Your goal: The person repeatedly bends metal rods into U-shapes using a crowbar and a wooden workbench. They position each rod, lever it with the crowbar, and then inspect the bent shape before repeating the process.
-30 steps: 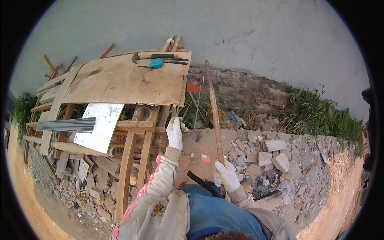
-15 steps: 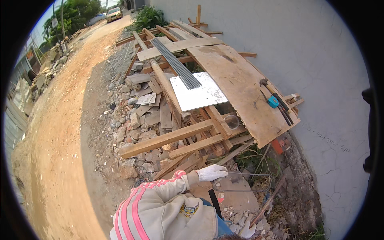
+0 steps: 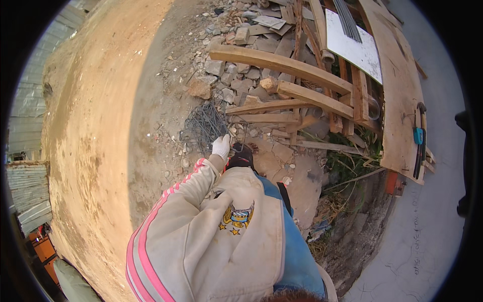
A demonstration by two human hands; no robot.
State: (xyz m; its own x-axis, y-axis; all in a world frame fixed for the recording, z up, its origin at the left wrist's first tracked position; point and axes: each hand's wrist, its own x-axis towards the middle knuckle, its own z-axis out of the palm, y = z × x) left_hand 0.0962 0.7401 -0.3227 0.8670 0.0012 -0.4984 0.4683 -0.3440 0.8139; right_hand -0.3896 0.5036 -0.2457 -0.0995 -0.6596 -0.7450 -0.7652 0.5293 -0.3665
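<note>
My left hand (image 3: 221,146), in a white knitted glove, reaches forward and is closed. A thin bent steel wire loop (image 3: 245,132) runs out from it on the right, low over the ground. Just beyond the fingers lies a tangled pile of similar grey steel wire loops (image 3: 205,123). A dark shoe (image 3: 241,155) stands right beside the hand. My right hand is out of the picture.
Wooden beams (image 3: 282,63) jut out on the right above broken bricks and rubble. A plywood sheet (image 3: 397,100) carries a blue tape measure (image 3: 418,136) and long-handled tools. Thin grey rods (image 3: 347,20) lie on a white board (image 3: 352,48). A grey wall borders the right.
The view has swung down and left. My left hand has carried the wire loop from the right over to the pile on the left. My right hand has left the view.
</note>
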